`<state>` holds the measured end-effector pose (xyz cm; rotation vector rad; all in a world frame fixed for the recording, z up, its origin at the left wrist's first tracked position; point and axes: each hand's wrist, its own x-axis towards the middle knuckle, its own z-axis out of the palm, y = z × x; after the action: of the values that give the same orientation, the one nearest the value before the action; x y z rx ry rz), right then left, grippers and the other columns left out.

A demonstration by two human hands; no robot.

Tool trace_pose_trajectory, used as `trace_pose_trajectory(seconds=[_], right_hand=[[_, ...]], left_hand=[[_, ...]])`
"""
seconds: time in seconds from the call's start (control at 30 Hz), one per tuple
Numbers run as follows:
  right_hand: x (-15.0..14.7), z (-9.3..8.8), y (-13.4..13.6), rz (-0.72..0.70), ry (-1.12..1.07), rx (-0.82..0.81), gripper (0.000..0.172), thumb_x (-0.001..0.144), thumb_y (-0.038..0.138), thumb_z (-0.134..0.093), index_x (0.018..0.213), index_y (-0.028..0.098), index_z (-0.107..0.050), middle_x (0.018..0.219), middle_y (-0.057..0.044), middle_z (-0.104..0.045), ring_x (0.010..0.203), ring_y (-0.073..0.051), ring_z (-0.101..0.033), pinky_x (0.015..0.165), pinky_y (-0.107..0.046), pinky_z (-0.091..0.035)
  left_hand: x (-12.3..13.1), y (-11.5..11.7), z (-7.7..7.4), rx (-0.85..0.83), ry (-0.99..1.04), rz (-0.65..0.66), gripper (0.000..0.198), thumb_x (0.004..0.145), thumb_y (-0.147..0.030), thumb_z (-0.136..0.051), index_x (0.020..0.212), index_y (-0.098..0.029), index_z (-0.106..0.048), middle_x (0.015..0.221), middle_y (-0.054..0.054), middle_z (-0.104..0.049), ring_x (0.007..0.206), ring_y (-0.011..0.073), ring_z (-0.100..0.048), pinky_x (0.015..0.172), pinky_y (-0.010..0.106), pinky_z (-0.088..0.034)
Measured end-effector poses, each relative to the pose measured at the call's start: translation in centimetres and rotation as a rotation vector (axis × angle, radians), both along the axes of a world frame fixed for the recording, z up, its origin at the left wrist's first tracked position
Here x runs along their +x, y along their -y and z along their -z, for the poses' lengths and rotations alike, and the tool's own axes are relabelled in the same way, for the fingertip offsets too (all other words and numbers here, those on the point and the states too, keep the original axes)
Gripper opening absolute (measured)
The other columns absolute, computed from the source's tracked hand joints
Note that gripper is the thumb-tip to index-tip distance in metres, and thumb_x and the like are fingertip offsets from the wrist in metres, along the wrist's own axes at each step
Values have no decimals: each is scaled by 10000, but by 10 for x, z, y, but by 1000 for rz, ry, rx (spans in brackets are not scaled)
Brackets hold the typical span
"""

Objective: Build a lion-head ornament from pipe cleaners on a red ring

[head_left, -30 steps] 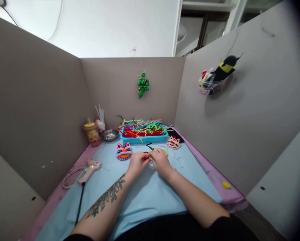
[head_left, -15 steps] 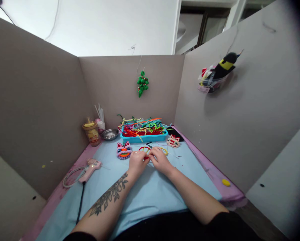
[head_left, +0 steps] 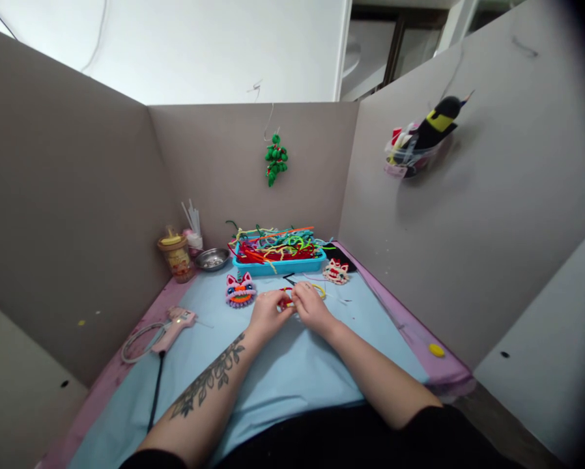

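Note:
My left hand [head_left: 270, 314] and my right hand [head_left: 313, 306] meet over the middle of the blue cloth, fingers pinched together. Between them shows a red pipe cleaner [head_left: 286, 301], partly covered by the fingers. Just beyond my right hand lies a yellow pipe cleaner loop [head_left: 320, 291]. Left of my hands rests a purple and pink lion-head figure [head_left: 240, 291] made of fuzzy stems. A cream and red lion-head figure [head_left: 336, 271] lies farther back on the right. A small dark tool [head_left: 289, 279] lies behind my fingers, too small to name.
A blue tray [head_left: 280, 268] of colourful pipe cleaners stands at the back. Left of it are a metal bowl [head_left: 213, 259] and a lidded cup [head_left: 176, 259]. A pink glue gun [head_left: 174, 330] with its cord lies at left. A yellow disc [head_left: 436, 350] sits near the right edge.
Both hands stay close together on the red pipe cleaner, with slight finger movement. My fingers have shifted a little around it, and the whole view has moved slightly.

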<state>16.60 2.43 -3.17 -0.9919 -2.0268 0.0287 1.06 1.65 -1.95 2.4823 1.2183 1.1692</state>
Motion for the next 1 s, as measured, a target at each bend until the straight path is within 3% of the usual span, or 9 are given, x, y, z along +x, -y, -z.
trace_pose_trajectory(seconds=[0.17,0.3,0.57,0.8,1.0], right_hand=[[0,1,0,48,-30,-7,143,838,174,-401,729,194,-491,761,-45,-513,774,-196,-444,696,-318,-342],[0,0,-1,24,-128,-62,157,833,210,-451,697,194,-529,727,-33,-534,767,-187,-473,708,-314,-362],[5,-5,-4,-95,-388,-219,204,853,289,-452,817,201,-633,849,-47,-614,883,-186,-548,821,-341,-408],[2,0,-7,-127,-409,-251,144,778,262,-532,654,190,-545,792,-28,-557,842,-178,-535,817,-336,-415],[-1,8,-11,-135,-368,-298,158,798,267,-496,663,189,-522,851,-36,-549,871,-171,-522,833,-337,-408]], left_hand=[[-1,1,-2,-12,85,43,178,720,-255,-627,885,-188,-626,809,33,-659,772,169,-582,722,281,-416],[-1,1,-3,-35,121,45,138,771,-269,-566,850,-186,-644,802,40,-667,766,166,-585,745,290,-418],[-6,-9,-5,-346,341,25,164,741,-267,-543,705,-133,-631,669,23,-641,656,149,-577,642,251,-443],[-3,-5,-4,-302,288,34,157,740,-254,-523,696,-142,-624,667,17,-625,656,141,-550,648,249,-425],[-2,-6,0,-282,268,7,167,742,-265,-520,700,-146,-628,671,17,-628,652,141,-546,636,248,-420]])
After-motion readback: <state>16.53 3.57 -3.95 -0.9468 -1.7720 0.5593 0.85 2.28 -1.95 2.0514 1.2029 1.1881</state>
